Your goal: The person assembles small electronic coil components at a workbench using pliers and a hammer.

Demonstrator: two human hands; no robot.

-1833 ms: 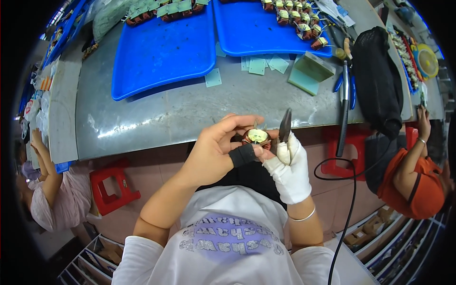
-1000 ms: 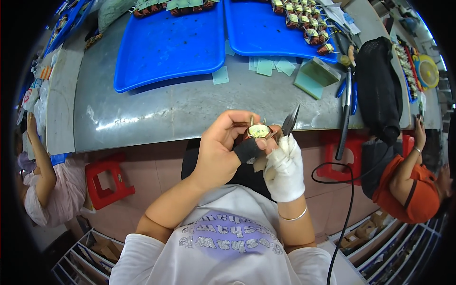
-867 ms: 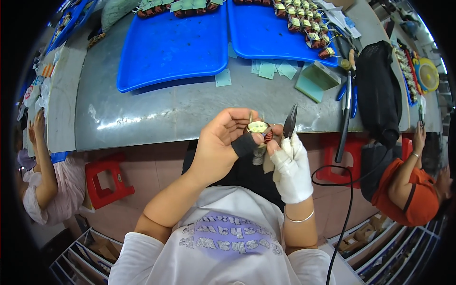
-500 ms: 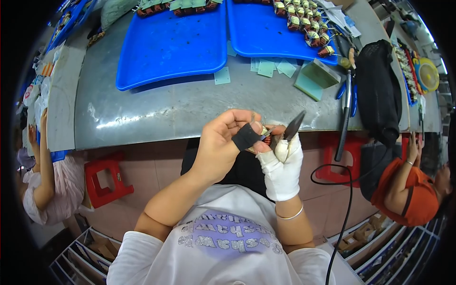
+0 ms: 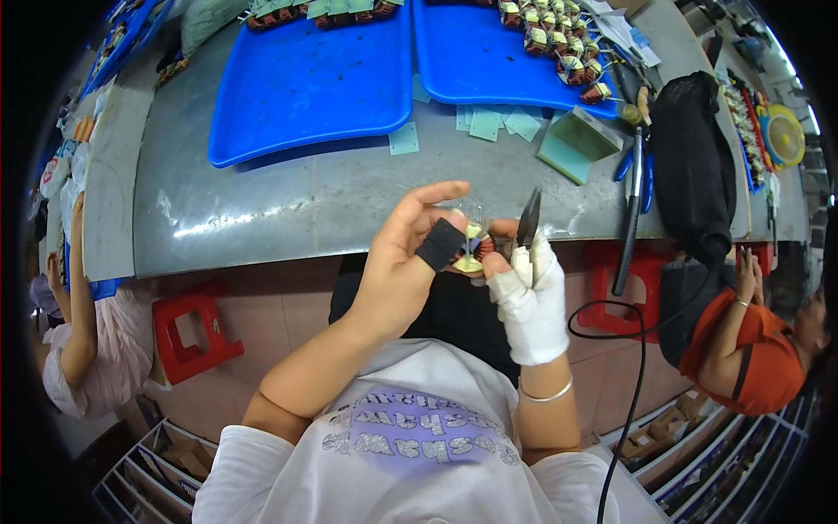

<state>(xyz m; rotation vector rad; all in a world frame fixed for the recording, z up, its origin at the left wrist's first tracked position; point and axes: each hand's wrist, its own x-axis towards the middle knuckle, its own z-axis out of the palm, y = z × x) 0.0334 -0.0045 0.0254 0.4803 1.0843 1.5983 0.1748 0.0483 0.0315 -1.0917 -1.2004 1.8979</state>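
Observation:
A small coil (image 5: 472, 262) with copper-red winding and pale yellow end pieces sits between my hands, above the table's near edge. My left hand (image 5: 397, 253), black tape round its thumb, grips it from the left with the index finger raised. Thin wire leads stick up from the coil. My right hand (image 5: 531, 306), wrapped in white bandage, is closed on a dark pointed tool (image 5: 530, 218) whose tip points up and away. My right thumb rests against the coil's right side. Fingers hide the coil's underside and the tool's lower end.
Two blue trays (image 5: 314, 87) hold rows of similar coils (image 5: 559, 44). Pale green square plates (image 5: 486, 124) lie by them, beside an angled green block (image 5: 580, 144). A long-handled tool (image 5: 635, 210) and black bag (image 5: 696, 166) are at right. Co-workers sit on both sides.
The coil has turned, showing more of its yellow pieces. My left index finger has lifted. My right hand has shifted slightly right, and the pointed tool now stands more upright.

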